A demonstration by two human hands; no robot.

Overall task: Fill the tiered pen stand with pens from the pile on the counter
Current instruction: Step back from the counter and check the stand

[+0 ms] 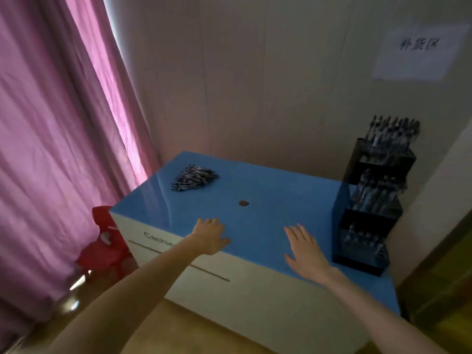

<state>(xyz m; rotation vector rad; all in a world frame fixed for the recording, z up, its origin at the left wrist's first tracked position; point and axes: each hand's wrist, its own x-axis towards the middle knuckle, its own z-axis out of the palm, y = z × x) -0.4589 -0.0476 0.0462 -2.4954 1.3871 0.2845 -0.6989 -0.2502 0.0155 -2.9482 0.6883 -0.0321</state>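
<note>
Head view: both hands, left (210, 236) and right (305, 247), lie flat with fingers spread, empty, on the counter (268, 195); the pens (194, 177) wait far-left, the stand (375, 200) right, seemingly half-stocked.

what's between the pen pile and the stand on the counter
In the head view, bare blue counter lies between the pile and the stand, apart from one small dark round spot.
</note>
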